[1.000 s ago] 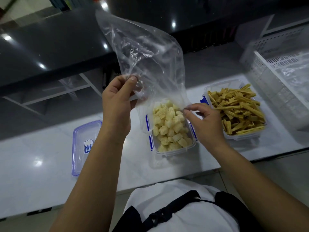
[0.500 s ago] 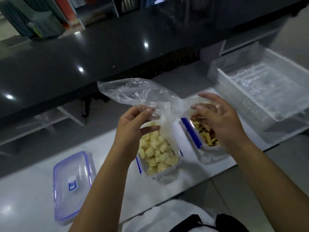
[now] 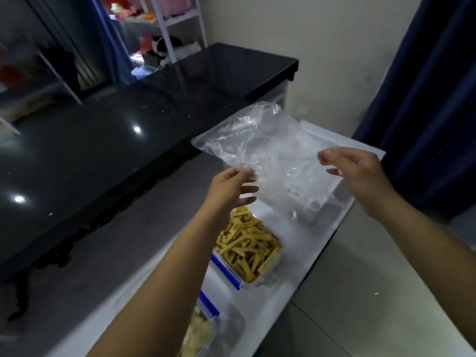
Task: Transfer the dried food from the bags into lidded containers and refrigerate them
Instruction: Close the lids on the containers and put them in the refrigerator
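White counter (image 3: 273,300) runs beside a dark glossy worktop (image 3: 103,155). Above it, the left hand (image 3: 229,188) pinches the near edge of an empty clear plastic bag (image 3: 260,148), which spreads out ahead of both hands. The right hand (image 3: 358,173) hovers at the bag's right side, fingers loosely curled; whether it grips the plastic is unclear. Below the left forearm sit a container of yellow sticks (image 3: 247,251) and a container of pale chunks (image 3: 198,336), both unlidded.
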`<action>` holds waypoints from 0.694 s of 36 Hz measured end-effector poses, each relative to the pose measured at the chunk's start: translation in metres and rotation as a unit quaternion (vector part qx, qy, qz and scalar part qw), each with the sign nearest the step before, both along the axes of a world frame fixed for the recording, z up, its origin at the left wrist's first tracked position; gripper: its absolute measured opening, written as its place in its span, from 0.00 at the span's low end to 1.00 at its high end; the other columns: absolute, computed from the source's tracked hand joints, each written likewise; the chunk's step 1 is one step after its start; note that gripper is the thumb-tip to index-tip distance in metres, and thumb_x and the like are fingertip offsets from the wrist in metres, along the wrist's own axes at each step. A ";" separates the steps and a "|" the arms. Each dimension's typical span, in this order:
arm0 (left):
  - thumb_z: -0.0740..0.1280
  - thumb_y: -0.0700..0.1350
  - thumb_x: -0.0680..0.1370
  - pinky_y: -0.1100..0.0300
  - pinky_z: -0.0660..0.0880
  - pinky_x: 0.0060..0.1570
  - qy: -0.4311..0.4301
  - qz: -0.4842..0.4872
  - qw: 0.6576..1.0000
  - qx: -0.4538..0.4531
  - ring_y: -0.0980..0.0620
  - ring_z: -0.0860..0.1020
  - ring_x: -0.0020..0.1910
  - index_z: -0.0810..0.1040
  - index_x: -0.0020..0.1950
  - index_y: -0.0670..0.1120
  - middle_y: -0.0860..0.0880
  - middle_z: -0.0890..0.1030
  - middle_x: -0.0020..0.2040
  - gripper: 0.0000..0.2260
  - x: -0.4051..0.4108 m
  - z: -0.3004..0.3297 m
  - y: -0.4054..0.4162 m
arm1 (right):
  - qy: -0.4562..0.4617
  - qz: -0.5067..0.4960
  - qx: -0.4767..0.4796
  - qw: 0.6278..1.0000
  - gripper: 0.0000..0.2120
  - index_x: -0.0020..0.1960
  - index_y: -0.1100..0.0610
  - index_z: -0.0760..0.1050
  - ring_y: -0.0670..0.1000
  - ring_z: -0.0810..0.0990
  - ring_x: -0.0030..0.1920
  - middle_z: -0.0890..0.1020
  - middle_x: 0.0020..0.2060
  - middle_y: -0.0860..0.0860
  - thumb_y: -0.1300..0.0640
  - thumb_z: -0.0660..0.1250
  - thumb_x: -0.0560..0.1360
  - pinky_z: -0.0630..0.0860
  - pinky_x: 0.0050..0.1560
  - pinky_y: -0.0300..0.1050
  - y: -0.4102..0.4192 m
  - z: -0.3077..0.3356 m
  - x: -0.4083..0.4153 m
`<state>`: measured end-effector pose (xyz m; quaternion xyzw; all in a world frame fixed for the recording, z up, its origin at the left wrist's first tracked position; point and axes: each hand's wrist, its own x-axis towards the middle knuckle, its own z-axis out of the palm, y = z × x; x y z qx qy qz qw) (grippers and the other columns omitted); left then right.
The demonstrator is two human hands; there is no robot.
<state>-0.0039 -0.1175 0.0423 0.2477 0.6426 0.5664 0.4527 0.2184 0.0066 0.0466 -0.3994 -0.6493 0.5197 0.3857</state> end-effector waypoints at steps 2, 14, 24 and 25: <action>0.69 0.48 0.81 0.58 0.81 0.39 0.027 -0.019 0.999 -0.037 0.49 0.85 0.44 0.83 0.49 0.45 0.47 0.85 0.47 0.07 0.002 -0.008 0.023 | -0.052 -0.005 -0.001 0.999 0.12 0.41 0.43 0.85 0.46 0.83 0.54 0.86 0.46 0.42 0.36 0.70 0.68 0.78 0.61 0.50 0.024 -0.008 0.002; 0.65 0.57 0.80 0.49 0.71 0.62 0.578 -0.072 0.811 -0.060 0.44 0.73 0.65 0.76 0.64 0.51 0.46 0.77 0.64 0.17 0.024 -0.051 0.078 | -0.500 0.011 0.236 0.833 0.31 0.76 0.42 0.64 0.57 0.51 0.79 0.56 0.80 0.52 0.31 0.56 0.76 0.45 0.76 0.60 0.084 -0.062 0.004; 0.49 0.71 0.79 0.40 0.41 0.77 0.576 -0.335 0.716 -0.206 0.42 0.46 0.82 0.55 0.81 0.61 0.48 0.51 0.84 0.31 0.028 -0.085 0.085 | -0.576 0.092 0.174 0.793 0.37 0.79 0.37 0.52 0.56 0.44 0.81 0.51 0.81 0.48 0.24 0.42 0.74 0.39 0.75 0.67 0.042 -0.094 -0.002; 0.49 0.70 0.80 0.40 0.42 0.77 0.579 -0.329 0.721 -0.192 0.42 0.46 0.82 0.54 0.81 0.62 0.48 0.50 0.84 0.31 0.031 -0.083 0.080 | -0.562 0.082 0.183 0.802 0.36 0.79 0.37 0.53 0.55 0.44 0.81 0.52 0.81 0.48 0.24 0.43 0.74 0.40 0.75 0.67 0.036 -0.092 0.002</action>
